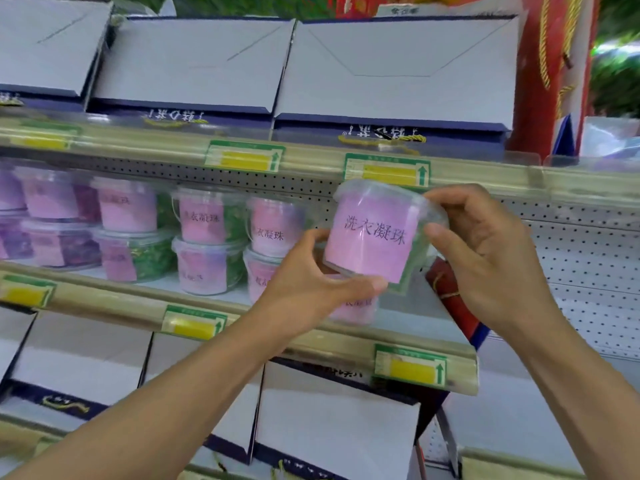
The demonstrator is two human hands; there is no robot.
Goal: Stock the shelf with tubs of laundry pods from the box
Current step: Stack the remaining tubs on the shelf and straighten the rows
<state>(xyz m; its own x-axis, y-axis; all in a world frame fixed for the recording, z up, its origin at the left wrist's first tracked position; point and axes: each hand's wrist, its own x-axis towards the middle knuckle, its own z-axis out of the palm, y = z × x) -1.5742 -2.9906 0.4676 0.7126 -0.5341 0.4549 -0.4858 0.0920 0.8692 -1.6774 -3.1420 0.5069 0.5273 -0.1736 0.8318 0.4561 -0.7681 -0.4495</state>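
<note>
A clear tub of laundry pods (372,233) with a pink label is held tilted in the air in front of the middle shelf (104,299). My left hand (311,282) grips its bottom, thumb under the label. At the tub's lid and right side, my right hand (485,251) holds on with curled fingers. Just below it another tub (356,308) stands on the shelf, mostly hidden by my left hand. Left of that, several tubs (207,240) stand stacked two high in a row. The box is not in view.
White and navy gift boxes (398,67) fill the shelf above, and more of them (332,431) the shelf below. A red box (453,299) leans at the right end of the middle shelf. Perforated back panel (588,258) shows to the right. Yellow price tags line the shelf rails.
</note>
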